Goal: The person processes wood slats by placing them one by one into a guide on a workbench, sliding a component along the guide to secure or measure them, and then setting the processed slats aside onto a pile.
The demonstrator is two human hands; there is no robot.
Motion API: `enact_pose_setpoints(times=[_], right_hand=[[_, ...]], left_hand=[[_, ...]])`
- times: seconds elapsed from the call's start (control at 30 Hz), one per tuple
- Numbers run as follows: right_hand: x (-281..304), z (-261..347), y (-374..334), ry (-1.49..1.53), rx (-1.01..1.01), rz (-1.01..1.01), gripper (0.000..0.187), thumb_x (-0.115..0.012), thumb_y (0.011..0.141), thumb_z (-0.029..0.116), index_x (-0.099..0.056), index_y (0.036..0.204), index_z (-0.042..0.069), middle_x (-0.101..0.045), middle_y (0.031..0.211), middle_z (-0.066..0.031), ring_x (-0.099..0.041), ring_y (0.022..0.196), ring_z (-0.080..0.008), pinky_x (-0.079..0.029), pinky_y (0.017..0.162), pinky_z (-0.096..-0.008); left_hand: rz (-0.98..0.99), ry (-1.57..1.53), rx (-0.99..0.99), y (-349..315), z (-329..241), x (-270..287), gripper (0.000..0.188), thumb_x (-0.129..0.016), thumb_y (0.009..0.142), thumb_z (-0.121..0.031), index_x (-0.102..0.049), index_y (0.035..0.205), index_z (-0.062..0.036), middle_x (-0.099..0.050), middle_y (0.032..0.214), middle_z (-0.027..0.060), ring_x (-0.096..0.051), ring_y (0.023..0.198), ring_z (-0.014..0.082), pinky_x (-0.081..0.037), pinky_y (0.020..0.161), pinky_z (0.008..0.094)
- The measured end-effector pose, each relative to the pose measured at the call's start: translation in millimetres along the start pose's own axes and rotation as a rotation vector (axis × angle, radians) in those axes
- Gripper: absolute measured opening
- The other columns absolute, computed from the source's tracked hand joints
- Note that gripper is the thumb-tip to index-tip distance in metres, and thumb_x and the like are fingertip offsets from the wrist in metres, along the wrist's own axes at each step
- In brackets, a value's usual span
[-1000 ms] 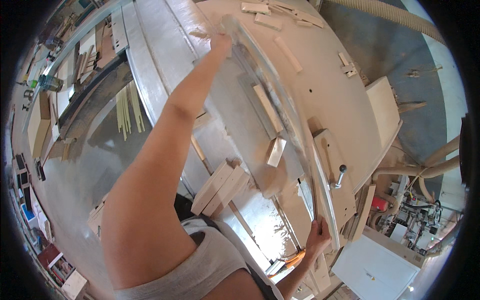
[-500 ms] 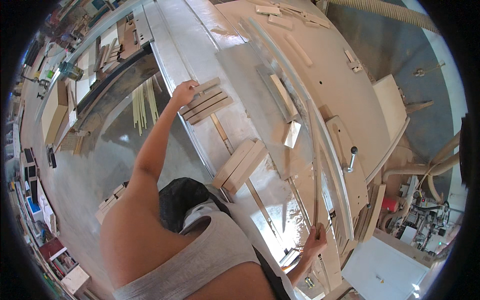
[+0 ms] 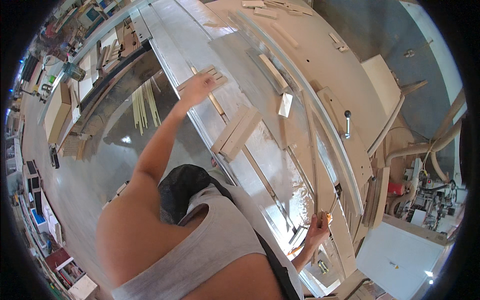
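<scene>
My left hand (image 3: pixel 197 87) reaches over a row of short wooden pieces (image 3: pixel 218 77) lying side by side on the metal machine table (image 3: pixel 185 37). Its fingers are blurred and rest on or just above the pieces, so their grip cannot be made out. Low on the right, my right hand (image 3: pixel 317 232) is closed around the near part of a long, thin wooden stick (image 3: pixel 311 150), which runs away from me along the table. Between the hands lies a pair of thicker wooden blocks (image 3: pixel 236 133), set against each other.
A metal fence (image 3: pixel 320 117) crosses the table's right side. Beside it lie a pale wooden bar (image 3: pixel 272 70) and a light block (image 3: pixel 285 105). A black-knobbed lever (image 3: pixel 347 122) stands on the brown panel. Offcuts (image 3: pixel 265 11) lie at the far end; thin strips (image 3: pixel 145 107) are at left.
My left hand has moved from the far end of the row of wooden pieces to over them. My right hand stays on the stick. The whole view has shifted slightly.
</scene>
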State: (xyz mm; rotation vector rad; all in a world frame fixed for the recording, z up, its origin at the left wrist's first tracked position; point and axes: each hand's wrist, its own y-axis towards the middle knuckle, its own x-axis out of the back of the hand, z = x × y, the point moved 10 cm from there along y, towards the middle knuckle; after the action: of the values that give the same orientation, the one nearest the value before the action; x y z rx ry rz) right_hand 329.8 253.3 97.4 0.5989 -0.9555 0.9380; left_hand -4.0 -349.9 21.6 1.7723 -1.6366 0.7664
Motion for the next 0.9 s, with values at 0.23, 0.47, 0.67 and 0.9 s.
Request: enact_pose_setpoints(times=[0.23,0.47,0.67,0.9], right_hand=[[11.1,-45.9,-29.8,0.254,-0.119,-0.06,0.039,-0.072,0.089,0.018,-0.067,0.116,-0.009,-0.057,0.07,-0.0012,-0.047,0.063,-0.0088,-0.039,0.054,-0.028],[23.5,-63.8,-20.2,0.238,-0.04,-0.006,0.039,-0.073,0.088,0.022,-0.068,0.115,-0.005,-0.057,0.065,-0.0033,-0.048,0.059,-0.0096,-0.041,0.054,-0.0287],[23.7,-100.5,-15.2,0.228,-0.048,0.028,0.036,-0.074,0.087,0.019,-0.07,0.118,0.001,-0.069,0.073,-0.0118,-0.062,0.063,-0.0148,-0.048,0.06,-0.0317],[48.9,-128.2,-12.1,0.12,-0.038,-0.05,0.038,-0.074,0.087,0.024,-0.07,0.117,0.001,-0.071,0.076,-0.0174,-0.069,0.064,-0.0263,-0.052,0.062,-0.0382]], left_hand=[[0.179,0.133,0.008,-111.5,-125.1,-43.2,0.059,-0.074,0.079,-0.047,-0.063,0.109,0.0023,-0.067,0.104,0.0218,-0.065,0.101,0.0386,-0.052,0.087,0.0453],[-0.053,0.135,0.068,-129.7,-142.0,-28.7,0.039,-0.072,0.081,-0.031,-0.063,0.104,0.0004,-0.068,0.102,0.0232,-0.066,0.099,0.0402,-0.052,0.085,0.0473],[-0.158,0.184,0.087,-131.0,-163.4,-10.6,0.023,-0.062,0.088,-0.017,-0.062,0.104,-0.0013,-0.068,0.097,0.0239,-0.067,0.091,0.0415,-0.053,0.079,0.0491],[0.195,-0.18,0.003,-83.4,-235.3,-142.8,0.025,-0.06,0.086,-0.016,-0.067,0.107,-0.0056,-0.069,0.095,0.0226,-0.067,0.091,0.04,-0.051,0.076,0.043]])
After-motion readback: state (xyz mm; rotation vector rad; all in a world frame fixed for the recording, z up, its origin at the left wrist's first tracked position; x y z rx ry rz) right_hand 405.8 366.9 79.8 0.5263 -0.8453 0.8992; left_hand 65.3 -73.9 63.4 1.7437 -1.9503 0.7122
